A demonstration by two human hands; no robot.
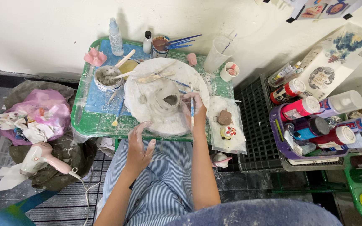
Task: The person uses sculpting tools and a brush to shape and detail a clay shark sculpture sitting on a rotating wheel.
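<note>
Now, from the head camera, I look straight down on a small green table [89, 125] pushed against a white wall. My right hand [193, 109] has its fingers closed around a thin blue-handled brush [192, 109], held nearly upright, its upper end just beside the clay piece [167, 101], a grey lump with a jagged, open top that sits on a round white turntable [147, 106]. My left hand [139, 144] hovers off the near edge of the turntable, fingers spread apart and holding nothing, smeared with clay.

Beyond my right fingertips lie a few wooden sticks and more brushes across the far side of the turntable. Left of my left fingers stands a bowl [107, 79] of grey slip with a tool in it. Right of my right hand, on a clear plastic sheet [227, 125], rest a small brown clay piece [224, 117] and a small painted figure [228, 132]. Further right a purple basket [282, 142] holds paint bottles.

I judge the work in hand to be brushing or smoothing the clay piece's rim. To do it well, I would keep the grip on the brush light, touch only the edge being worked, and bring the free hand to the turntable or the clay's base so the piece stays steady and those thin points do not bend.
</note>
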